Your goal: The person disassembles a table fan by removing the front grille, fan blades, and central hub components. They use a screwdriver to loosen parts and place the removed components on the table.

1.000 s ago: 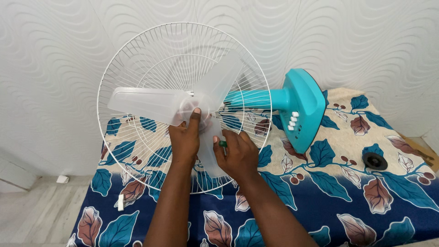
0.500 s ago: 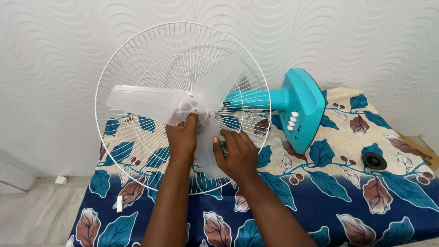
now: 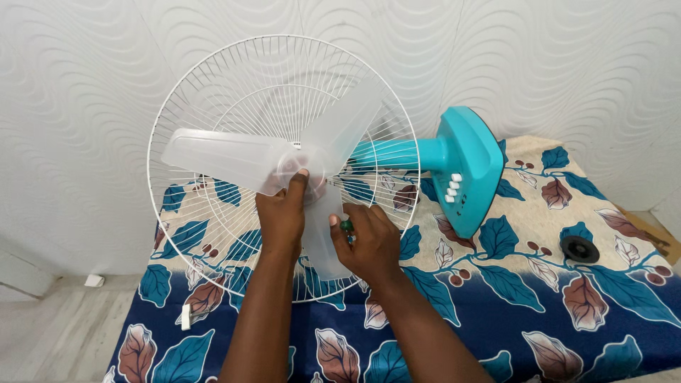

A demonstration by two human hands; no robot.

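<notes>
A turquoise fan (image 3: 454,167) lies on its side on a table spread with a leaf-patterned cloth (image 3: 539,298), its wire rear guard (image 3: 206,92) standing upright at the left and its square base (image 3: 472,167) at about three o'clock from the guard's centre. The translucent three-blade propeller (image 3: 234,159) sits against the guard, one blade reaching toward nine o'clock, one toward one o'clock, one pointing down to six o'clock.

The left hand (image 3: 281,216) comes up from below and rests on the propeller's hub, fingertips touching the clear plastic at the centre; the hub lies just above the knuckles, at twelve o'clock from the hand. The fingers lie fairly flat there, pressing rather than wrapped round anything.

The right hand (image 3: 369,241) sits just beside it, at about four o'clock from the hub, partly over the lower blade. Its fingers are curled closed around a small green-handled tool (image 3: 345,225), probably a screwdriver; only the handle end shows, at the hand's ten o'clock edge, and the tip is hidden.

Well apart, at three o'clock near the table's right edge, lies a black round cap (image 3: 580,249). A small white clip (image 3: 186,316) lies on the cloth at seven o'clock from the guard.
</notes>
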